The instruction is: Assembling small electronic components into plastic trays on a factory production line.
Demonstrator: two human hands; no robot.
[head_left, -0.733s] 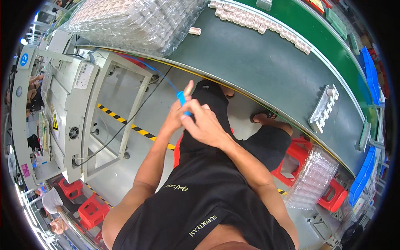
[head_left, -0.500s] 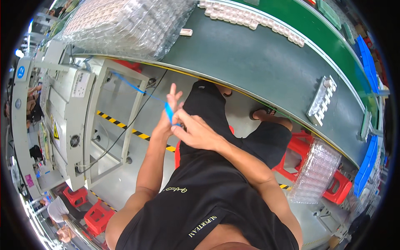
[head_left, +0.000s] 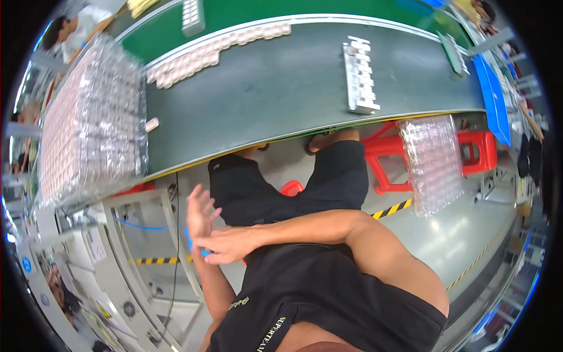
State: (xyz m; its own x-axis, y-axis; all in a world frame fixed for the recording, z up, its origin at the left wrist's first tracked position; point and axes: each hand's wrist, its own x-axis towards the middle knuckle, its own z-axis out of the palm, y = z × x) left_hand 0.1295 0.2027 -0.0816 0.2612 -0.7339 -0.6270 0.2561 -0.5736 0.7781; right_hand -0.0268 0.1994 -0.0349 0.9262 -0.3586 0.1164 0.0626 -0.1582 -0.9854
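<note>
Factory floor (head_left: pixel 454 237): two hands at a blue strap (head_left: pixel 206 252), before the bench (head_left: pixel 264 88).
Nearest, on the bench's near side, the left hand (head_left: pixel 201 216) spreads its fingers loosely, strap at its wrist; the right hand (head_left: pixel 229 244) crosses there, pinch unclear. Wrapped trays (head_left: pixel 97 120) fill the bench's left end, a jig (head_left: pixel 359 79) its right half, cups (head_left: pixel 193 62) its far side.

bright | glare: floor (head_left: pixel 422 237), plastic wrap (head_left: pixel 126 105) | mild blur | edges bent, corners black

Right hand (head_left: pixel 230 243) at left-wrist strap (head_left: pixel 205 252)
</note>
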